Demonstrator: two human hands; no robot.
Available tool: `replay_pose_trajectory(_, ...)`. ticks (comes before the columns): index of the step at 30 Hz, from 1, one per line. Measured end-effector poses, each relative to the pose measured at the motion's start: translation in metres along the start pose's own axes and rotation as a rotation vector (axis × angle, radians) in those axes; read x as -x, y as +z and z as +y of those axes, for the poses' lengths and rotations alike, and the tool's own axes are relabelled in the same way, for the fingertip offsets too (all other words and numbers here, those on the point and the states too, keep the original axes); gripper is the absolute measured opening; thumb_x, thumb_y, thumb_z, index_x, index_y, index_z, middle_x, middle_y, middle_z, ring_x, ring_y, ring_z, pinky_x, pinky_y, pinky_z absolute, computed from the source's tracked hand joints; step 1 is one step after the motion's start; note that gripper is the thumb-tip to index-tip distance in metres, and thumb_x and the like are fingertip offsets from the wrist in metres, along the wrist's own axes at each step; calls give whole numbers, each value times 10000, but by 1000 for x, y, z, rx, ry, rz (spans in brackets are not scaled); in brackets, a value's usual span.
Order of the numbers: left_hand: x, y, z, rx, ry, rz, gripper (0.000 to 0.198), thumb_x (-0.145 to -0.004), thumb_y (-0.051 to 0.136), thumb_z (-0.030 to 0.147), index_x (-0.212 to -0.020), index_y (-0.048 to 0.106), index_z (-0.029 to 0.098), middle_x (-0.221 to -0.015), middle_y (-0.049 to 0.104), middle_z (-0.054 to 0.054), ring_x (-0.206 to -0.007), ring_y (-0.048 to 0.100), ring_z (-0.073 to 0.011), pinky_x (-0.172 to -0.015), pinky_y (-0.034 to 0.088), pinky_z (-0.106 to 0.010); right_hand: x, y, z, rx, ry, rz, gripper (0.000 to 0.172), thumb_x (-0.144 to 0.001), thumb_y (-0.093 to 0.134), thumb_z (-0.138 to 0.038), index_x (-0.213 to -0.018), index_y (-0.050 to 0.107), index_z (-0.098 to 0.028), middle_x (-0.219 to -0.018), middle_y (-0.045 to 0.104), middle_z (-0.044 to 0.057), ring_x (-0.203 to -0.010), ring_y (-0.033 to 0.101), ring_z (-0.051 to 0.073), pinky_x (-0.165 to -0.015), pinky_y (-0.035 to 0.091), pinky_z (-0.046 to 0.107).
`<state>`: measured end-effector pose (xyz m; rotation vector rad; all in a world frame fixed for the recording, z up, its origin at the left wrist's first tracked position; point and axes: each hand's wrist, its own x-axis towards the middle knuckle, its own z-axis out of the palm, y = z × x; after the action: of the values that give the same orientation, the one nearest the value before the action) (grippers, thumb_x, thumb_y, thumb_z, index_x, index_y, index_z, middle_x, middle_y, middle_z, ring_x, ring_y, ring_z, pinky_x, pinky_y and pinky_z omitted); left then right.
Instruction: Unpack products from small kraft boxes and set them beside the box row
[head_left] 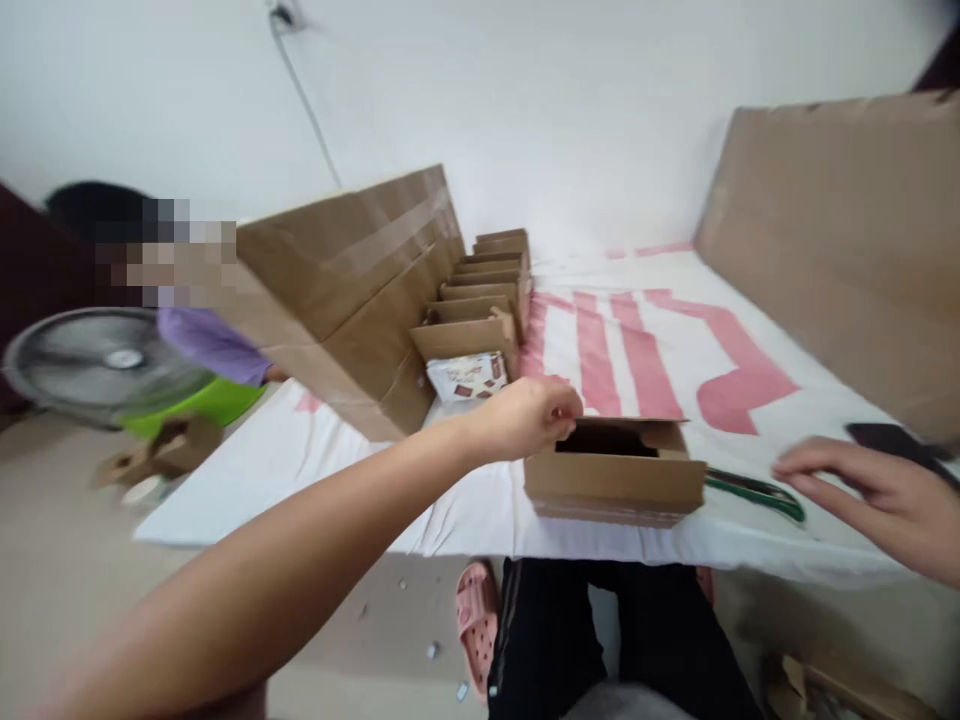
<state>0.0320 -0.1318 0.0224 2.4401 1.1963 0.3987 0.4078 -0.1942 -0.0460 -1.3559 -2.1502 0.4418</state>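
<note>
My left hand is closed at the left end of a small brown cardboard box, its curled fingers at the box's upper edge. The box stands open at the top near the table's front edge, and its inside is dark. My right hand is off to the right, fingers stretched out and holding nothing visible. Between that hand and the box lies a green utility knife. Beyond my left hand, a white packet with brown pictures leans against the front of a row of open cardboard boxes.
Large cardboard cartons stand left and right on the white-and-pink cloth. A dark flat object lies near my right hand. Behind the left carton is a person in a purple sleeve, beside a fan.
</note>
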Motion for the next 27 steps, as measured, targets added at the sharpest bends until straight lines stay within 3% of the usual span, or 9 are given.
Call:
replay_pose_trajectory(1, -6, 2, 7, -35, 29, -83, 211, -753, 579, 138, -904, 694, 231, -877, 733, -4, -795, 668, -189, -713, 475, -284, -12, -3, -5, -53, -21, -58, 308, -896, 551, -563, -931, 702, -297, -943, 713, 108, -864, 670, 205, -759, 513, 327)
replay_pose_trajectory(4, -16, 8, 25, -127, 79, -265, 282, -737, 618, 189, -997, 699, 261, -992, 744, -23, -882, 683, -222, -742, 483, -292, -45, -4, -27, -145, -66, -60, 350, -958, 438, -482, -985, 679, -230, -979, 712, 104, -900, 662, 225, -787, 519, 347)
replay_pose_trajectory(8, -19, 19, 42, -334, 59, -445, 290, -799, 600, 363, -1043, 683, 229, -932, 746, -86, -837, 696, -281, -665, 479, -323, -76, 11, -62, -132, -200, -285, 338, -966, 415, -377, -1081, 670, -188, -1061, 714, 91, -939, 658, 221, -816, 509, 341)
replay_pose_trajectory(12, -18, 33, 46, -546, 99, -408, 404, -799, 603, 452, -1085, 654, 172, -838, 740, -130, -781, 701, -343, -711, 490, -412, -91, 27, -86, 71, -370, -453, 327, -912, 550, -429, -1040, 693, -165, -1001, 717, 107, -955, 630, 262, -842, 477, 376)
replay_pose_trajectory(15, -16, 41, 43, -626, 154, -382, 420, -735, 689, 429, -1056, 653, 162, -804, 741, -115, -758, 702, -326, -811, 475, -443, -98, 33, -91, 184, -440, -516, 408, -806, 671, -522, -966, 687, -148, -912, 692, 111, -921, 613, 277, -852, 460, 394)
replay_pose_trajectory(18, -12, 42, 43, -730, 178, -345, 435, -717, 724, 449, -1027, 654, 152, -744, 729, -109, -703, 688, -312, -839, 446, -455, -97, 34, -88, 253, -462, -543, 473, -772, 698, -537, -1014, 664, -132, -971, 679, 130, -959, 600, 290, -919, 425, 425)
replay_pose_trajectory(22, 0, 31, 45, -821, 169, -311, 410, -760, 693, 461, -1014, 658, 140, -757, 711, -130, -754, 660, -312, -798, 423, -441, -87, 30, -75, 356, -477, -509, 450, -736, 745, -492, -994, 665, -132, -1011, 665, 141, -1031, 563, 312, -977, 378, 459)
replay_pose_trajectory(27, 15, 9, 34, -791, 128, -313, 309, -747, 702, 467, -866, 704, 181, -871, 673, -122, -932, 587, -318, -815, 394, -442, -78, 24, -63, 326, -509, -422, 398, -739, 756, -443, -1000, 643, -165, -1018, 644, 112, -1094, 500, 317, -960, 387, 450)
